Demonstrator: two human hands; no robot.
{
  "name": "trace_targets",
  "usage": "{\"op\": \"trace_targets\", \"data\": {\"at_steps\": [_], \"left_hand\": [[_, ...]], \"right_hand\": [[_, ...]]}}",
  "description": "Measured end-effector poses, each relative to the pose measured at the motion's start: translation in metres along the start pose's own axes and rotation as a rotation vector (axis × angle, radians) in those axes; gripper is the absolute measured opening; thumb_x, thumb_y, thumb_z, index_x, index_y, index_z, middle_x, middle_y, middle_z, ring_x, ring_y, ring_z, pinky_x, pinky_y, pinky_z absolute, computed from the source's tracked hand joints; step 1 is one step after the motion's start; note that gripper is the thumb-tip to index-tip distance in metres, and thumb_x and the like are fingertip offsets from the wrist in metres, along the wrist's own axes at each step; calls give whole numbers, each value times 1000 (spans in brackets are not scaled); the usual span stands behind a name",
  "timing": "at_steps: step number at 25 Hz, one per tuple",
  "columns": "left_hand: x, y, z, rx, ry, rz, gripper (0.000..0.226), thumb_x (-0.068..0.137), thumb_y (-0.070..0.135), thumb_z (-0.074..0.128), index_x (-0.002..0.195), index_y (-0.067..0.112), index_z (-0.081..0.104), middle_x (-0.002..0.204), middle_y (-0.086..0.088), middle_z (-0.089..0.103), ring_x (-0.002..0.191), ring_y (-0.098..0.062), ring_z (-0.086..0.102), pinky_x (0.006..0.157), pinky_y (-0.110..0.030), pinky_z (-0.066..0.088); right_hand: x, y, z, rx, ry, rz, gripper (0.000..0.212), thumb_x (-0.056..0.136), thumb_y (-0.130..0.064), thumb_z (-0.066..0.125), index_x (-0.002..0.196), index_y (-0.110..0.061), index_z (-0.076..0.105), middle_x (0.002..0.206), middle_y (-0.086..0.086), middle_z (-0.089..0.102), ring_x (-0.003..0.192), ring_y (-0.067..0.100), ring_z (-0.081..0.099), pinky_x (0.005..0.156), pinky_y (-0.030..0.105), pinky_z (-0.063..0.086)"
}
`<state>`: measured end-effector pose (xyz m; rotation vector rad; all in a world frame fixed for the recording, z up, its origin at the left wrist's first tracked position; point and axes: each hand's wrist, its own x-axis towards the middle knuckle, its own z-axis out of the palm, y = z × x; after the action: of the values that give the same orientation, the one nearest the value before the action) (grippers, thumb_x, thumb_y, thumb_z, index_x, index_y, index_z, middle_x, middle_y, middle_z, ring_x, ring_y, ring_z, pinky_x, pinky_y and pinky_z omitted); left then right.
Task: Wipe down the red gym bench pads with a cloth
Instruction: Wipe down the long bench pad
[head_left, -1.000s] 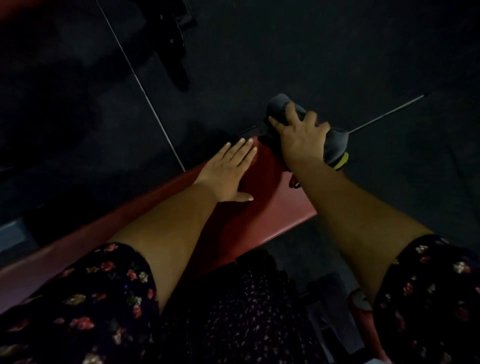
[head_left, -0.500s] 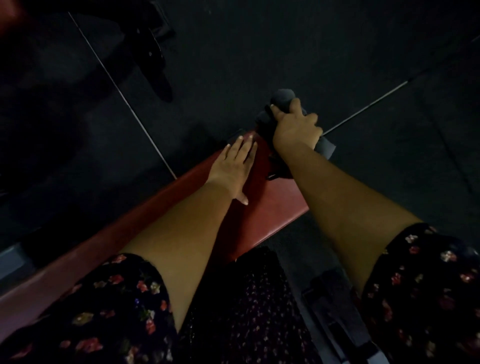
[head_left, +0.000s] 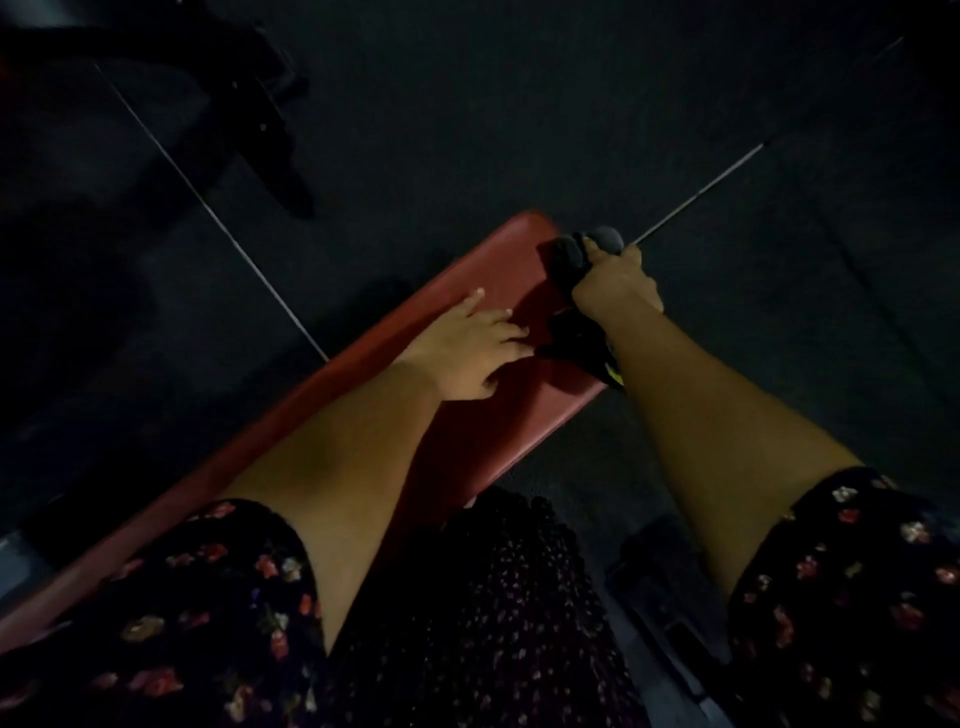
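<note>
A long red bench pad (head_left: 498, 426) runs from the lower left up to its rounded far end near the middle of the view. My right hand (head_left: 615, 283) grips a dark grey cloth (head_left: 571, 254) bunched at the pad's far right edge, and part of the cloth with a yellow tag (head_left: 613, 371) hangs below my wrist. My left hand (head_left: 467, 348) lies flat on the pad just left of the cloth, fingers spread, holding nothing.
Dark rubber floor (head_left: 519, 104) with thin pale seam lines surrounds the bench. A black metal frame leg (head_left: 270, 140) stands at the upper left. Dark equipment (head_left: 670, 597) sits on the floor at the lower right, beside my patterned clothing.
My right hand closed around the cloth and pulled it along the pad's far right edge. My left hand turned and slid slightly toward the cloth. The view shifted, showing more of the pad's end.
</note>
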<state>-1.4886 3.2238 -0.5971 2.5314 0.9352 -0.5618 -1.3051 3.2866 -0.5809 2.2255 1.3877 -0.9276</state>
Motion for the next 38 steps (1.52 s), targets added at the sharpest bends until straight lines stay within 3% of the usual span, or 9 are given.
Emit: {"op": "trace_targets", "data": {"at_steps": [3, 8, 11, 15, 20, 24, 27, 33, 38], "left_hand": [[0, 2, 7, -17, 170, 13, 68, 85, 47, 61, 146, 29, 38, 157, 4, 29, 147, -20, 20, 120, -51, 1], [5, 34, 28, 53, -76, -82, 113, 75, 69, 64, 154, 31, -7, 162, 3, -17, 149, -26, -13, 119, -57, 0], [4, 37, 35, 90, -111, -109, 119, 75, 71, 62, 151, 31, -20, 159, 0, -26, 148, -28, -20, 120, -54, 2], [-2, 37, 26, -28, -51, -97, 108, 79, 64, 64, 154, 32, -5, 164, 0, -7, 151, -24, -3, 121, -46, 14], [-31, 23, -19, -179, -36, -162, 107, 78, 53, 73, 154, 39, 0, 163, 4, 10, 143, -27, 28, 108, -48, 35], [-66, 7, -62, -119, -39, -192, 86, 84, 47, 69, 153, 32, 20, 155, 1, 30, 134, -26, 41, 102, -44, 41], [-97, 4, -91, -231, -51, -207, 76, 86, 45, 68, 150, 32, 29, 150, 0, 35, 129, -23, 44, 101, -41, 41], [-191, -21, -127, -341, 95, -279, 72, 82, 45, 72, 145, 30, 39, 140, -2, 44, 125, -21, 47, 105, -44, 41], [-245, -28, -160, -330, 219, -310, 72, 84, 45, 71, 146, 30, 38, 139, -1, 44, 125, -20, 46, 105, -43, 41]], "right_hand": [[-12, 30, 9, -67, 32, 1, 70, 96, -20, 49, 147, -53, 16, 148, 2, 23, 123, 36, 40, 79, 44, 42], [-28, 82, 30, 62, 50, 91, 74, 94, -16, 51, 145, -57, 16, 148, 0, 22, 123, 34, 39, 84, 47, 44], [-35, 93, 41, 230, 21, 159, 75, 94, -15, 51, 147, -54, 15, 150, 0, 18, 125, 36, 39, 92, 47, 44], [-48, 101, 47, 296, -26, 213, 75, 92, -25, 56, 149, -50, 13, 152, 4, 15, 127, 39, 40, 96, 45, 45], [-84, 104, 28, 292, 38, 103, 52, 93, -35, 50, 143, -45, 39, 135, 12, 41, 112, 37, 54, 85, 38, 49], [-121, 78, -11, 161, 44, 1, 51, 90, -33, 58, 139, -34, 44, 138, 14, 29, 115, 39, 50, 97, 42, 48], [-156, 48, -34, 151, 33, -54, 56, 87, -28, 63, 138, -26, 40, 143, 16, 20, 114, 41, 48, 96, 42, 47], [-238, 24, -40, 428, 256, -201, 46, 78, -23, 69, 110, -19, 36, 112, 11, 52, 93, 29, 55, 75, 38, 47], [-293, -2, -75, 307, 304, -211, 30, 79, -21, 67, 100, -24, 46, 100, 6, 54, 91, 29, 58, 77, 40, 53]]}}
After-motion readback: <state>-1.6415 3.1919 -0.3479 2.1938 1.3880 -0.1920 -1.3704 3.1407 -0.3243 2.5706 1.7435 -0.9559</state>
